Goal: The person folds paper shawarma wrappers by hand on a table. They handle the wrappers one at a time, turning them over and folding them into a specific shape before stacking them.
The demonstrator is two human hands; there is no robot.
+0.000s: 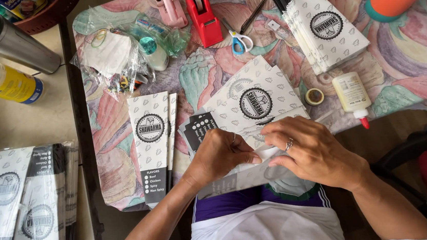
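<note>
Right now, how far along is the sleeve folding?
Done, it seems: folded sleeves stacked at far left and two beside the hands. In hand: the left hand and right hand press one sheet. Left: a stack of flat sheets by the glue bottle.

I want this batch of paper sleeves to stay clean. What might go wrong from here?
The glue bottle lies on its side, tip at the table edge; it could leak or roll off. Both the left hand and right hand press the paper sleeve hanging over that edge, so it may crease.
</note>
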